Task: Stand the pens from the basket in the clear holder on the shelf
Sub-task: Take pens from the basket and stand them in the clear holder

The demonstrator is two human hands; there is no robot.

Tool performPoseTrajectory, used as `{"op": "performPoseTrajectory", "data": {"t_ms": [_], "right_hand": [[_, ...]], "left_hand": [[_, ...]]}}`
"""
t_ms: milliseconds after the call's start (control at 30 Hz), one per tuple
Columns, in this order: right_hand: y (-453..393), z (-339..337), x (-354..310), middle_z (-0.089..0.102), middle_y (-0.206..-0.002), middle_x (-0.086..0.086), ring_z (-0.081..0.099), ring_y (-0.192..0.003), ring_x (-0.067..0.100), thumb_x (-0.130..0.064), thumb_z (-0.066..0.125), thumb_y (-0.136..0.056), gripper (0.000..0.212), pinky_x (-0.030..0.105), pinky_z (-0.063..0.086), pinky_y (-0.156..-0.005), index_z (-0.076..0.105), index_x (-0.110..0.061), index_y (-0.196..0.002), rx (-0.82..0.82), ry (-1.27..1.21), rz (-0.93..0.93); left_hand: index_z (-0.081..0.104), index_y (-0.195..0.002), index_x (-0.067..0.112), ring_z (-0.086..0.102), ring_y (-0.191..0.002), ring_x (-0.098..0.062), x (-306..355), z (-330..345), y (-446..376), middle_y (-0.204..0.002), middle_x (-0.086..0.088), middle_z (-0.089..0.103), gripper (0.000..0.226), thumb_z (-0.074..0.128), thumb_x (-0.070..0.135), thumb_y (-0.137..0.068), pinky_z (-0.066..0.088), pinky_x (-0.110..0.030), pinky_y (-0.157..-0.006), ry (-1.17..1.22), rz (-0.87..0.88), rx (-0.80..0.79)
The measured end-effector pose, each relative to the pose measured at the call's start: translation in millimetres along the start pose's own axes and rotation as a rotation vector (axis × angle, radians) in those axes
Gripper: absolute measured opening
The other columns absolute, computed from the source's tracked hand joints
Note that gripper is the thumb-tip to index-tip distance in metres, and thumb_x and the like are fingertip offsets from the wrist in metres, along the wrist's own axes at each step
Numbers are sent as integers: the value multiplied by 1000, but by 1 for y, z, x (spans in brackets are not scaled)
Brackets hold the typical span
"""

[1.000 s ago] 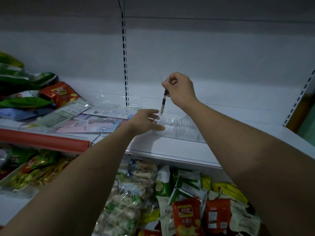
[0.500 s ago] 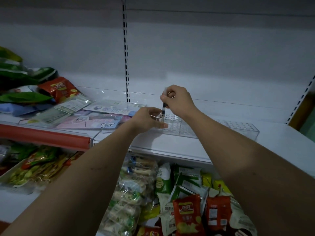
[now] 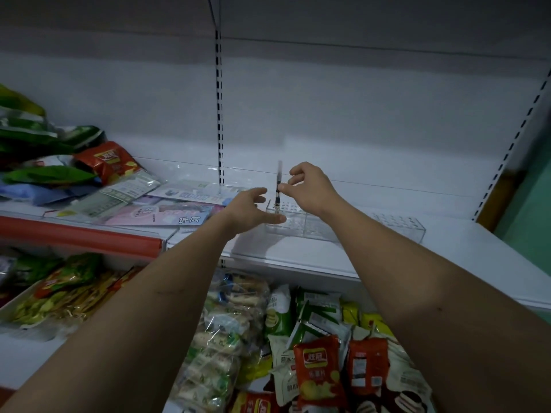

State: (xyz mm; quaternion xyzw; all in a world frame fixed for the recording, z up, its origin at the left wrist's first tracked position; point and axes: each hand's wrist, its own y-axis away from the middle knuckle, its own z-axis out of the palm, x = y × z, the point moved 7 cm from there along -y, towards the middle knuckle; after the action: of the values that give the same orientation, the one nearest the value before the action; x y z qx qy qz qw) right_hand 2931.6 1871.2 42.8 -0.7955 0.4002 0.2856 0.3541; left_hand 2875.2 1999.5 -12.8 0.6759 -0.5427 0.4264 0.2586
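Across the frame runs a white shop shelf point(image 3: 387, 257), its back panel point(image 3: 357, 99) pale and slotted by a dark upright strip point(image 3: 219, 114). Left stretch of the shelf carries a red price rail point(image 3: 77, 236), with green and red snack bags point(image 3: 98, 159) heaped behind flat packets of printed cards point(image 3: 161, 216). Below the shelf, a lower tier holds packaged snacks: clear-wrapped biscuit packs point(image 3: 220, 338), red crisp bags point(image 3: 319, 371), green-and-white packets point(image 3: 280, 314); a tray of yellow-green sweets point(image 3: 59, 296) sits lower left. Two bare forearms reach up from the bottom edge toward the shelf's middle. Clear holder point(image 3: 301, 223), a long low transparent box with a gridded top of small holes, lies on the shelf just right of the upright strip; its right end shows beyond the right wrist. Left hand point(image 3: 250, 208) is spread, fingers straight and relaxed, thumb and forefinger set against the holder's left end, gripping nothing. Right hand point(image 3: 310, 186) hovers over the holder, thumb and forefinger pinching a dark pen point(image 3: 278, 192) near its middle, other fingers loosely curled above. Pen stands nearly upright, lower tip at the holder's top near the left end; whether it has entered a hole cannot be told. Upper part of pen is blurred.
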Motion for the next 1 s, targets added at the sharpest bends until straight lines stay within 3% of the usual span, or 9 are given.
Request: {"op": "performPoseTrajectory", "data": {"t_ms": [133,300,400,600,733,800,833,900,1000], "right_hand": [[34,-9,-7,54,-130,4,54,-115,20,-36,58,-96,46,37,46,-98,47,-11,-134,-6,-47,24],[92,-5,-13,50,-140,1,49,-124,17,-47,42,-101,50,35,40,-103,45,-15,-139,-50,-101,61],[129,-2,-14,48,-143,-2,47,-122,13,-50,35,-102,50,29,35,-95,46,-19,-139,-88,-137,73],[193,13,10,48,-143,-2,45,-129,16,-50,33,-102,51,28,32,-94,48,-19,-139,-117,-159,122],[228,39,47,54,-139,4,50,-125,22,-52,37,-99,53,39,40,-105,52,-17,-136,-174,-25,164],[244,54,68,53,-140,4,50,-127,24,-56,36,-97,58,44,40,-107,50,-18,-138,-232,45,186],[253,61,77,51,-141,5,50,-128,25,-57,35,-97,58,43,40,-107,49,-19,-139,-260,81,190],[269,74,98,48,-144,6,50,-127,26,-53,35,-100,56,39,41,-104,45,-19,-143,-321,144,204],[291,101,132,44,-148,7,50,-127,27,-53,36,-99,57,39,42,-104,42,-20,-145,-402,157,249]], "left_hand": [[32,-150,17,40,-135,-22,9,-5,31,-150,-4,41,77,62,51,-88,33,-31,-101,36,35,74],[39,-147,17,35,-139,-19,12,-4,84,-152,0,38,62,39,54,-98,25,-30,-107,129,66,184],[42,-145,13,36,-138,-20,7,2,114,-150,-3,41,57,34,49,-101,25,-27,-103,213,38,220],[38,-147,16,37,-138,-21,-22,31,170,-149,-4,43,60,28,53,-101,28,-37,-109,343,-58,203],[50,-137,16,48,-126,-20,-53,62,198,-140,-6,51,54,27,50,-102,35,-31,-99,358,-142,180],[60,-122,21,56,-107,-12,-70,80,210,-126,-1,60,50,26,52,-102,40,-25,-82,376,-188,150],[60,-123,22,55,-105,-11,-80,90,214,-126,1,59,52,25,54,-101,39,-25,-78,387,-217,133],[52,-136,20,48,-109,-14,-102,110,224,-128,1,53,57,25,55,-101,34,-28,-85,404,-282,115],[52,-136,19,49,-113,-14,-134,139,237,-127,5,53,58,26,56,-100,36,-31,-95,394,-344,81]]}}
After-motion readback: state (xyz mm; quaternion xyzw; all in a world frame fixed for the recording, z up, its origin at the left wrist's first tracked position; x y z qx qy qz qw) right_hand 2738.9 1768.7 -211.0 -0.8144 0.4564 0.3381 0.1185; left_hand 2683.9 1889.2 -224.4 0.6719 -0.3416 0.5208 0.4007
